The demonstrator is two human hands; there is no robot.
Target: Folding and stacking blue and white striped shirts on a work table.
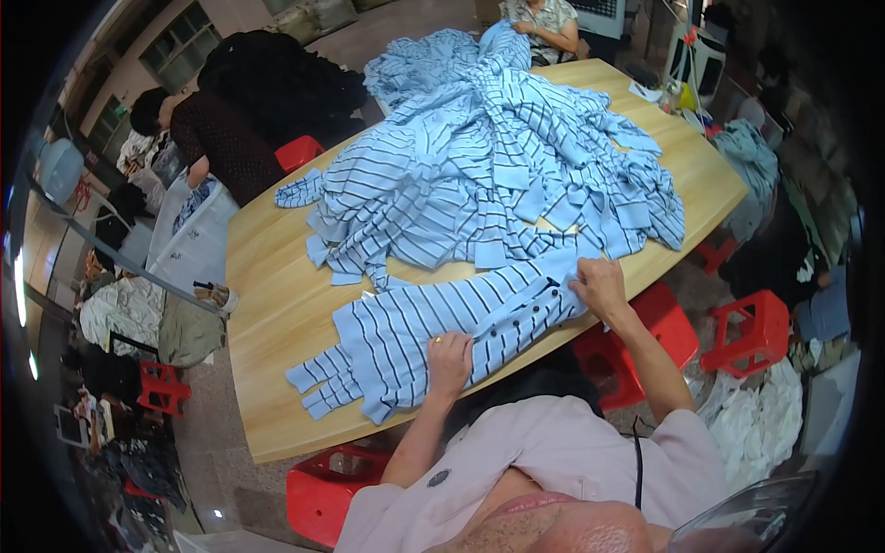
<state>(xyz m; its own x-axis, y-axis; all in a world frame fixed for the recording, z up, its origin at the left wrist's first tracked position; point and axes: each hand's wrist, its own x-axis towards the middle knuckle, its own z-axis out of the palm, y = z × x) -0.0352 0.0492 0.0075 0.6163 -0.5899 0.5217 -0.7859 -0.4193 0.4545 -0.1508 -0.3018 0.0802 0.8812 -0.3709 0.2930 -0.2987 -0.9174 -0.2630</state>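
1. Writing: the white bin (214, 235) left of the table (263, 387) carries small dark marks; too small for us to read. A tiny white bit at the far edge of our striped garment (396, 332) could be a tag; we can't tell.
2. Orientation: long axis runs from near left to far right, roughly along the table's near edge. Broad end points left, with two narrow strips sticking out past it; narrower end points right. Dark stripes run mostly across that axis; dark buttons (514, 322) line up along it, on the right half.
3. Location: garment lies on the tabletop at the near edge, just nearer than the big pile (461, 175) of matching blue striped pieces.
4. Our left hand (449, 364), gold ring on, rests on the garment's near side around mid-length. We can't tell if it grips.
5. Our right hand (601, 286) is curled in narrow, holding fabric at the right end.
6. Around us: red stools (664, 327) by the near edge; a person (221, 138) bends over the bin, far left.
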